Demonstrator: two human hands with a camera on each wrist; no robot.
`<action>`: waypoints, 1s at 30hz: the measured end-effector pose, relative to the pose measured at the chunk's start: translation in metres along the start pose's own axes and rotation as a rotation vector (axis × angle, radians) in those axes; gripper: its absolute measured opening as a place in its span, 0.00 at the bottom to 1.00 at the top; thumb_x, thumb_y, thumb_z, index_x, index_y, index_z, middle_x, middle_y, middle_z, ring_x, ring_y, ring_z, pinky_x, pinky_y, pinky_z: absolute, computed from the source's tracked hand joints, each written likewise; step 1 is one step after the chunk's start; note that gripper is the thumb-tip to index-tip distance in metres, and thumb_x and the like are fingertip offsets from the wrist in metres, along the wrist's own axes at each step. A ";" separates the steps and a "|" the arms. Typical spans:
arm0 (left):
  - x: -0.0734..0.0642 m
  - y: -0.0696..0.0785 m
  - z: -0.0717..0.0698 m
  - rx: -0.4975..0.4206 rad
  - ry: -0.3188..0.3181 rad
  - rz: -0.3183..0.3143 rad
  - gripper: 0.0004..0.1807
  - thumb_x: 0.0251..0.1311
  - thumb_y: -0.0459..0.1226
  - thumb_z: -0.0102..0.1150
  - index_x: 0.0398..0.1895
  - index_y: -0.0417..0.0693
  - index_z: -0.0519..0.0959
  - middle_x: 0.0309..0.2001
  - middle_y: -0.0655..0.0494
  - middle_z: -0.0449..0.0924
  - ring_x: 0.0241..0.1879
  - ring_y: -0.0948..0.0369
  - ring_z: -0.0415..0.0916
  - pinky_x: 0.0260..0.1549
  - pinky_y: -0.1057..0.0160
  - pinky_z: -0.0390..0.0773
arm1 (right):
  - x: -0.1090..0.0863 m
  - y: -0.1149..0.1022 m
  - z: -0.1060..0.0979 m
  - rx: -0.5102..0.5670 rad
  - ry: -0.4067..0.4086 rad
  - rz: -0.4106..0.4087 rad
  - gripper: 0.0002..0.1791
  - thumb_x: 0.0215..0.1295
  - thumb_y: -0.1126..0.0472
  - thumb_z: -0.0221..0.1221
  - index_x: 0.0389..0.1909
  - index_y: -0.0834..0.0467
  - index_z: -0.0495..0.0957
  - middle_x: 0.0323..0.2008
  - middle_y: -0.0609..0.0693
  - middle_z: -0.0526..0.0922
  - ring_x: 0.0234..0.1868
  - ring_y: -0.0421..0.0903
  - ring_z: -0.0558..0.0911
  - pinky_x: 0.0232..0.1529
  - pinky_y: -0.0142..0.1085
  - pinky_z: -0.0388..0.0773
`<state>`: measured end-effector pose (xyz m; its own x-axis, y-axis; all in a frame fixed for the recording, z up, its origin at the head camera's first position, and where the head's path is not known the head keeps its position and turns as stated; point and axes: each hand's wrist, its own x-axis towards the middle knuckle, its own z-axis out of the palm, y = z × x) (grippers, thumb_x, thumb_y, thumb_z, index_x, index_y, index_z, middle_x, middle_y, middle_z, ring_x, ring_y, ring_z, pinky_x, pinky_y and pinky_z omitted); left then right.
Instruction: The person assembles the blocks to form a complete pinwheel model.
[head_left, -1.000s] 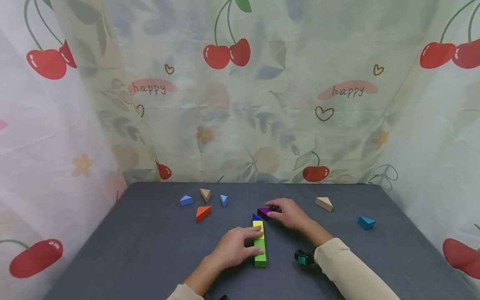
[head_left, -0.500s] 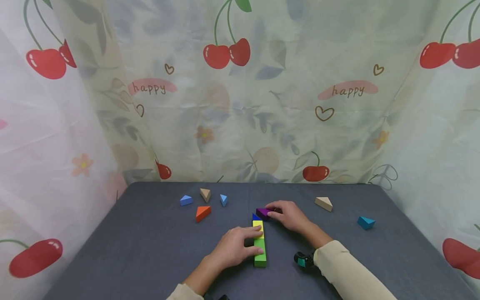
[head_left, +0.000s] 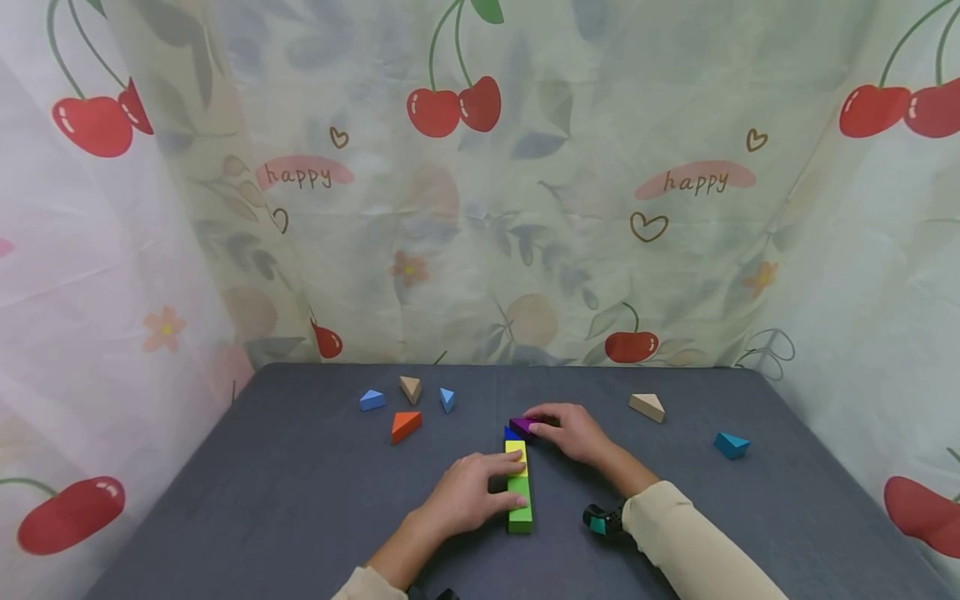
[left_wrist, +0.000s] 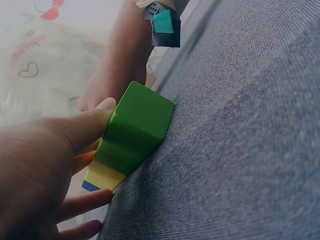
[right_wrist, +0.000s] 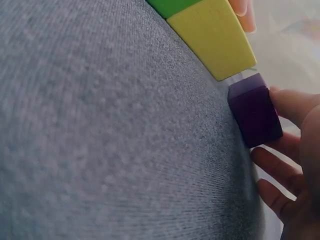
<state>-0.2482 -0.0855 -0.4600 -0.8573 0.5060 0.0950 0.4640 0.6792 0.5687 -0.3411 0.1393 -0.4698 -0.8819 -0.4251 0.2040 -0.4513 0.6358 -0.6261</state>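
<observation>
A green block [head_left: 519, 488], a yellow block [head_left: 515, 446] and a blue triangular block [head_left: 511, 434] stand in a line running away from the body. My left hand [head_left: 461, 496] rests on this line, thumb on the green block and fingertips on the yellow one, fingers extended. At the far end, my right hand [head_left: 576, 435] pinches a purple triangular block [head_left: 521, 427] between thumb and fingers, close beside the blue one. In the right wrist view the purple block [right_wrist: 255, 112] sits low near the cloth, a narrow gap from the yellow block's end [right_wrist: 215, 40].
Left of the line lie an orange triangle [head_left: 406, 427], two light blue triangles [head_left: 372, 401] and a wooden triangle [head_left: 410, 390]. On the right are another wooden triangle [head_left: 647, 407] and a teal triangle [head_left: 732, 445]. A printed curtain [head_left: 480, 250] encloses the dark cloth-covered table [head_left: 300, 500].
My right hand has slid the purple block slightly left, closer to the blue block. My left hand and the line of blocks have stayed in place.
</observation>
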 end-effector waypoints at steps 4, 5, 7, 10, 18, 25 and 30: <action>0.000 0.000 0.000 -0.002 -0.004 0.002 0.29 0.57 0.58 0.63 0.61 0.60 0.79 0.63 0.69 0.72 0.61 0.59 0.70 0.58 0.49 0.69 | 0.000 -0.002 0.001 0.006 -0.005 0.003 0.13 0.67 0.54 0.62 0.50 0.48 0.84 0.49 0.46 0.83 0.51 0.48 0.79 0.55 0.51 0.73; 0.000 0.000 0.000 -0.003 -0.005 0.001 0.29 0.57 0.58 0.63 0.61 0.61 0.79 0.62 0.69 0.72 0.61 0.59 0.70 0.58 0.49 0.69 | 0.000 -0.002 0.001 0.007 -0.007 0.005 0.13 0.67 0.54 0.62 0.50 0.48 0.84 0.49 0.46 0.83 0.51 0.48 0.79 0.55 0.51 0.73; 0.000 0.000 0.000 -0.004 -0.009 -0.002 0.29 0.57 0.58 0.63 0.61 0.61 0.79 0.62 0.69 0.72 0.61 0.59 0.70 0.58 0.49 0.69 | 0.000 -0.003 0.002 0.011 -0.010 0.013 0.13 0.66 0.54 0.62 0.50 0.48 0.84 0.49 0.46 0.83 0.51 0.48 0.79 0.55 0.51 0.73; 0.000 0.000 0.000 -0.004 -0.013 -0.006 0.29 0.56 0.59 0.63 0.61 0.61 0.79 0.62 0.69 0.72 0.61 0.59 0.70 0.58 0.49 0.69 | -0.001 -0.004 0.002 0.015 -0.010 0.021 0.12 0.66 0.54 0.62 0.49 0.48 0.84 0.48 0.46 0.83 0.51 0.48 0.79 0.55 0.51 0.73; 0.001 0.001 -0.001 0.002 -0.021 -0.021 0.30 0.56 0.59 0.63 0.62 0.62 0.78 0.62 0.69 0.72 0.62 0.59 0.70 0.58 0.48 0.69 | -0.003 -0.004 0.002 0.029 -0.015 0.012 0.12 0.65 0.53 0.63 0.49 0.47 0.84 0.48 0.45 0.83 0.51 0.47 0.79 0.55 0.51 0.73; 0.001 0.001 -0.001 -0.001 -0.021 -0.022 0.30 0.56 0.59 0.63 0.61 0.62 0.78 0.62 0.69 0.72 0.62 0.59 0.70 0.58 0.48 0.69 | -0.003 -0.003 0.002 0.050 -0.028 -0.001 0.13 0.66 0.53 0.62 0.49 0.49 0.84 0.47 0.45 0.84 0.50 0.48 0.79 0.54 0.51 0.73; 0.000 0.001 -0.001 -0.004 -0.019 -0.011 0.29 0.57 0.58 0.63 0.61 0.61 0.78 0.62 0.69 0.72 0.61 0.59 0.70 0.58 0.48 0.69 | -0.004 -0.004 0.001 0.063 -0.038 -0.007 0.13 0.66 0.54 0.62 0.50 0.49 0.84 0.48 0.46 0.83 0.51 0.48 0.79 0.55 0.51 0.73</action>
<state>-0.2482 -0.0850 -0.4584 -0.8579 0.5087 0.0728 0.4536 0.6829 0.5726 -0.3358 0.1378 -0.4691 -0.8723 -0.4546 0.1803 -0.4469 0.5912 -0.6714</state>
